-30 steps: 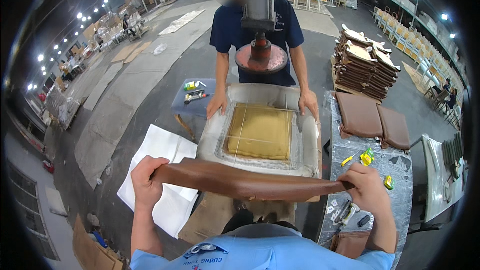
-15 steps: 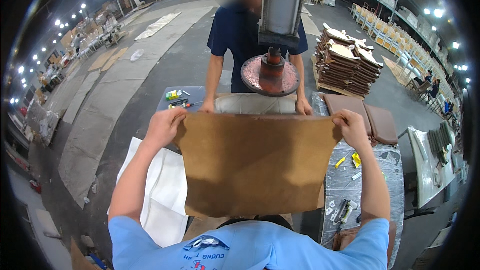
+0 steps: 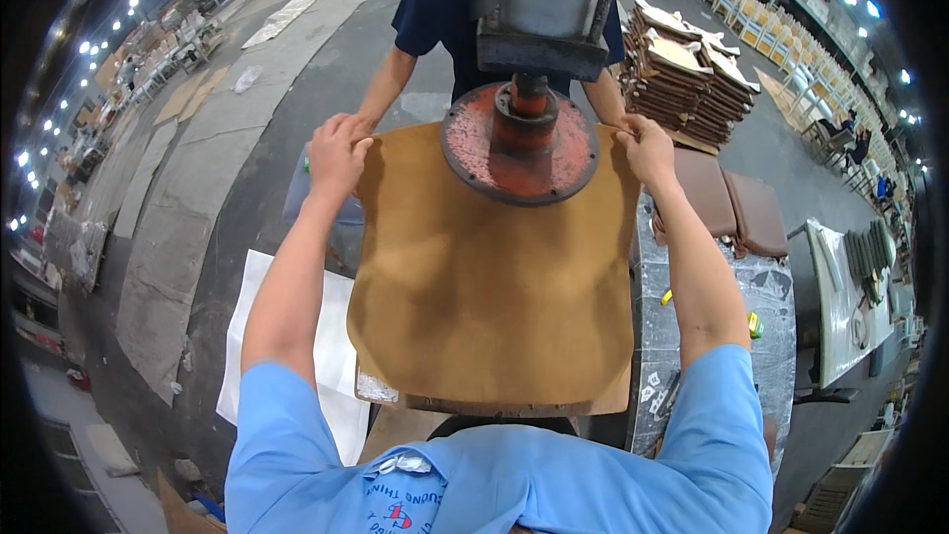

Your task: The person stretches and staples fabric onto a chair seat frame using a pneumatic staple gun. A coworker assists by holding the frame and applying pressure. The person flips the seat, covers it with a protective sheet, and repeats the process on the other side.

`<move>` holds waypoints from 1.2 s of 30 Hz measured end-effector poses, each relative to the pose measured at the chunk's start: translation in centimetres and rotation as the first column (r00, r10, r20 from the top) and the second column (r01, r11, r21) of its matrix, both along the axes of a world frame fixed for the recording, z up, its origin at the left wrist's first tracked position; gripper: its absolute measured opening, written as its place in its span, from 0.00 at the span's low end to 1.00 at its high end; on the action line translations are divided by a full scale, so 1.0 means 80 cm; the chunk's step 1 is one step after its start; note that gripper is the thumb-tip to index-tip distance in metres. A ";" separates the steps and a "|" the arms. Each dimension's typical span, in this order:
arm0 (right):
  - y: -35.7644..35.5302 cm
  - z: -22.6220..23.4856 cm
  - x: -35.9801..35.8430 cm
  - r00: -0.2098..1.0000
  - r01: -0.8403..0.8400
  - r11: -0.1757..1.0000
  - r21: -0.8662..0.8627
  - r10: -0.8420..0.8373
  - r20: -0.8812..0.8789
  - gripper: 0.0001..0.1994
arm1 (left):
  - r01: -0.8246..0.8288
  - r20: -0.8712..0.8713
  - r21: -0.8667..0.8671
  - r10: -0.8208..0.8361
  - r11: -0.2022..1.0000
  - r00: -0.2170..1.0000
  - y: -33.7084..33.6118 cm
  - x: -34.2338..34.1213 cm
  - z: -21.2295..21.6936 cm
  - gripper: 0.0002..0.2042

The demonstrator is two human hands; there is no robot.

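A tan-brown leather-like sheet [image 3: 484,307] spreads out in front of me, its near edge close to my body. My left hand [image 3: 339,150] pinches the sheet's far left corner. At the far right corner my right hand [image 3: 647,150] grips it the same way. Above the sheet's far part hangs the round plate of a press [image 3: 470,153], red and worn, and it hides the middle of the far edge. A co-worker in a dark shirt [image 3: 425,15] stands opposite; that person's hands are hidden near my own. Whatever supports the sheet is mostly covered.
White sheet material [image 3: 287,336] lies at the left. On the right, a plastic-covered table [image 3: 761,307] bears brown cushions [image 3: 756,213] and small tools. A tall stack of brown covers [image 3: 677,74] stands at the back right. The press column [image 3: 549,0] rises ahead.
Both my hands have moved away from me, carrying the sheet's far corners forward. The sheet now stretches farther out beneath the press plate. The view has tilted down and forward.
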State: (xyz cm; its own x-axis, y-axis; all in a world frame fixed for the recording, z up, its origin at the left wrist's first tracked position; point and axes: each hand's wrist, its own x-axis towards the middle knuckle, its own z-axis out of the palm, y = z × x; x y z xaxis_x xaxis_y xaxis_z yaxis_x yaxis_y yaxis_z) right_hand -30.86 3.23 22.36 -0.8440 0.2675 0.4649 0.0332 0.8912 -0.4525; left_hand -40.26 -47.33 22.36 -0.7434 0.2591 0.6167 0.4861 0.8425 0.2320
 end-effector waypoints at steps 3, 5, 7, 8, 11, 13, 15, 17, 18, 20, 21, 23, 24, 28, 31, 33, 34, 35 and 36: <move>0.019 -0.043 0.042 0.994 -0.018 0.987 -0.161 0.000 -0.107 0.20 | 0.034 0.064 0.206 -0.049 0.978 0.997 -0.031 0.057 -0.052 0.22; 0.034 -0.080 0.113 1.000 0.018 0.960 -0.279 -0.022 -0.013 0.22 | -0.112 0.288 0.264 0.033 0.958 0.957 -0.066 0.129 -0.099 0.24; 0.030 -0.124 0.203 0.985 0.135 0.910 -0.393 -0.080 0.154 0.23 | -0.354 0.586 0.201 0.177 0.913 0.791 -0.096 0.204 -0.147 0.31; 0.022 -0.143 0.247 0.941 0.267 0.841 -0.470 -0.124 0.314 0.23 | -0.522 0.766 0.283 0.138 0.805 0.628 -0.105 0.242 -0.170 0.35; -0.013 -0.185 0.358 0.888 0.389 0.676 -0.626 -0.095 0.450 0.24 | -0.683 0.925 0.332 -0.083 0.651 0.371 -0.124 0.322 -0.211 0.32; -0.039 -0.200 0.402 0.820 0.535 0.461 -0.707 -0.085 0.566 0.22 | -0.723 0.945 0.311 -0.120 0.617 0.305 -0.128 0.338 -0.222 0.27; -0.058 -0.212 0.414 0.810 0.569 0.394 -0.722 -0.116 0.575 0.15 | -0.712 0.901 0.431 -0.217 0.554 0.376 -0.126 0.338 -0.227 0.22; -0.070 -0.223 0.410 0.910 0.408 0.430 -0.806 -0.112 0.400 0.10 | -0.714 0.862 0.505 -0.320 0.485 0.392 -0.124 0.331 -0.227 0.19; -0.072 -0.226 0.407 0.900 0.434 0.416 -0.799 -0.156 0.408 0.08 | -0.703 0.828 0.553 -0.393 0.447 0.401 -0.124 0.327 -0.227 0.18; -0.069 -0.230 0.405 0.912 0.407 0.457 -0.791 -0.150 0.383 0.08 | -0.669 0.779 0.610 -0.475 0.425 0.409 -0.126 0.321 -0.226 0.16; -0.066 -0.230 0.404 0.864 0.501 0.439 -0.746 -0.199 0.463 0.08 | -0.647 0.772 0.622 -0.486 0.442 0.409 -0.126 0.319 -0.226 0.15; -0.060 -0.230 0.406 0.888 0.459 0.379 -0.804 -0.164 0.429 0.08 | -0.624 0.745 0.651 -0.519 0.433 0.418 -0.127 0.318 -0.227 0.14; -0.058 -0.230 0.407 0.885 0.464 0.363 -0.808 -0.152 0.440 0.08 | -0.622 0.725 0.670 -0.539 0.405 0.430 -0.126 0.318 -0.228 0.14; -0.055 -0.234 0.406 0.845 0.536 0.333 -0.776 -0.211 0.492 0.09 | -0.682 0.744 0.636 -0.521 0.361 0.417 -0.124 0.320 -0.235 0.13; -0.054 -0.240 0.405 0.836 0.548 0.358 -0.756 -0.217 0.503 0.10 | -0.652 0.745 0.645 -0.519 0.400 0.419 -0.125 0.323 -0.238 0.14; -0.050 -0.243 0.405 0.872 0.486 0.368 -0.793 -0.147 0.467 0.08 | -0.615 0.710 0.686 -0.541 0.389 0.450 -0.126 0.322 -0.238 0.13; -0.047 -0.245 0.407 0.876 0.479 0.355 -0.803 -0.135 0.463 0.08 | -0.680 0.774 0.609 -0.492 0.409 0.398 -0.125 0.323 -0.238 0.13; -0.045 -0.246 0.407 0.839 0.544 0.328 -0.772 -0.177 0.515 0.08 | -0.628 0.727 0.670 -0.523 0.397 0.445 -0.124 0.324 -0.236 0.13; -0.041 -0.245 0.409 0.841 0.538 0.317 -0.781 -0.143 0.521 0.08 | -0.631 0.732 0.665 -0.515 0.400 0.446 -0.123 0.326 -0.234 0.12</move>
